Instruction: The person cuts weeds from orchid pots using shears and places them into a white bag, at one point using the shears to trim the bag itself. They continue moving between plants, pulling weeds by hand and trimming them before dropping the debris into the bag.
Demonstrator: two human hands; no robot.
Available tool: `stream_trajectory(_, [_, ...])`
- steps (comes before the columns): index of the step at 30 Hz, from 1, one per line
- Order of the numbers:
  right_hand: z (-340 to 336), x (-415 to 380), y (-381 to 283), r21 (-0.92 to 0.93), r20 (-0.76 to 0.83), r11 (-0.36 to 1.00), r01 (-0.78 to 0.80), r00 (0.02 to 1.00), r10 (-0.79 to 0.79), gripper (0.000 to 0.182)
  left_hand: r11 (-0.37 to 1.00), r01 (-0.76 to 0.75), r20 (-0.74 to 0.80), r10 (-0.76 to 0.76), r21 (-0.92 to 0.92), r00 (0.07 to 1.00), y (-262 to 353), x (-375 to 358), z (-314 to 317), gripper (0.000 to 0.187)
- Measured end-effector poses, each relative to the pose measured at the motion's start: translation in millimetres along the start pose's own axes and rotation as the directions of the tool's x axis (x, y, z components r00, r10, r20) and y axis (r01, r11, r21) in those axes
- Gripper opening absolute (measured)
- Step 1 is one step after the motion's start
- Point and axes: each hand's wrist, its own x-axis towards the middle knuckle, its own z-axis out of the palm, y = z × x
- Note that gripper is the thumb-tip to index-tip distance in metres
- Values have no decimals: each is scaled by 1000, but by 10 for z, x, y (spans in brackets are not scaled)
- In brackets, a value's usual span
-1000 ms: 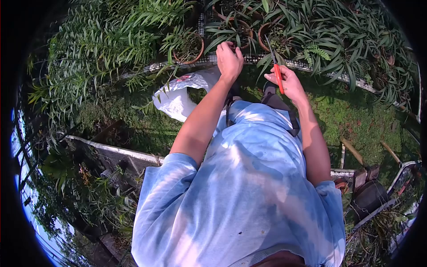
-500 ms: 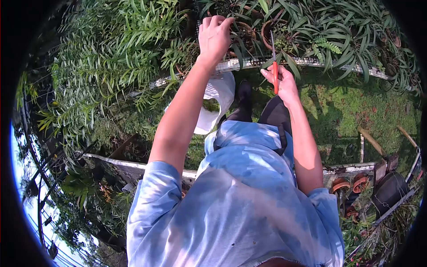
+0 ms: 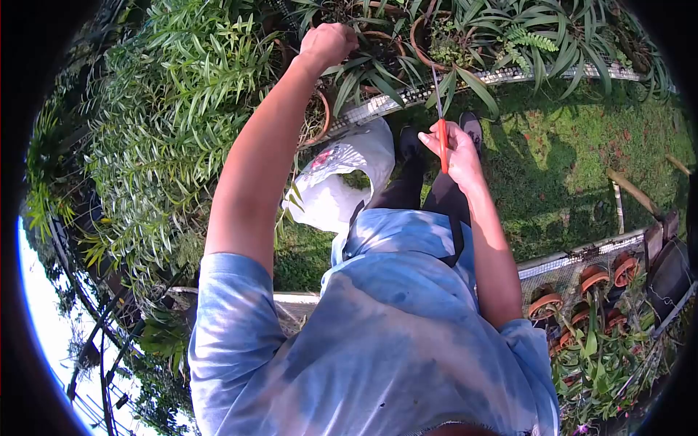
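My right hand (image 3: 459,154) is closed around the orange handles of a pair of scissors (image 3: 443,142), whose blades point up toward the plant bed. Over the bed, farther up and to the left, my left hand (image 3: 329,45) has its fingers curled down among long-leaved plants (image 3: 367,76); what its fingertips hold, if anything, is hidden. Brown pot rims (image 3: 323,120) show beside these plants. Below the bed's edge a white plastic bag (image 3: 327,196) hangs open next to my legs.
A pale mesh edge (image 3: 378,105) runs along the bed. Dense leafy plants (image 3: 167,131) fill the left side. Behind me, at the lower right, are clay pots (image 3: 545,305), a wooden stick (image 3: 634,192) and a dark container (image 3: 672,272). Mossy ground (image 3: 560,160) lies between.
My left hand has shifted left and slightly up over the plants. The scissors and my right hand have moved a little lower in view. More of the white bag shows.
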Motion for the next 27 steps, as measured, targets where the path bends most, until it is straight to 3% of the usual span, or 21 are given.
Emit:
stream_trajectory(3, [1,5,67,31,-12,1000,-2,1000,3,32,992,-71,-8,72,101,997,11,45,-63,25])
stream_trajectory(6, [5,0,80,45,-20,999,-6,1000,7,32,960,-204,-223,245,191,943,182,164,-10,23])
stream_trajectory(9, [-24,16,108,50,-23,999,7,1000,-5,32,964,-225,-224,253,146,941,363,291,68,29])
stream_trajectory(10, [-51,27,130,34,-26,999,11,1000,-10,32,970,-186,-102,203,155,974,396,333,72,35])
stream_trajectory(13, [-90,19,118,51,-43,999,-4,999,6,32,941,-180,-81,211,288,974,375,455,228,37])
stream_trajectory(16, [-134,-1,88,111,-61,994,1,998,6,32,970,-172,-300,217,172,929,413,476,400,38])
stream_trajectory(20, [-197,-5,152,149,-70,988,29,997,-18,32,973,-182,-43,190,142,981,342,639,451,27])
stream_trajectory(23, [-233,-25,164,132,-76,991,7,997,3,31,984,-176,-118,178,27,977,409,541,328,24])
stream_trajectory(24, [-233,-22,172,112,-81,994,21,997,-12,31,989,-142,-74,139,-37,988,461,494,233,24])
stream_trajectory(27, [-227,-18,168,73,-83,996,43,996,-37,30,946,-250,-470,130,-204,873,457,345,147,25])
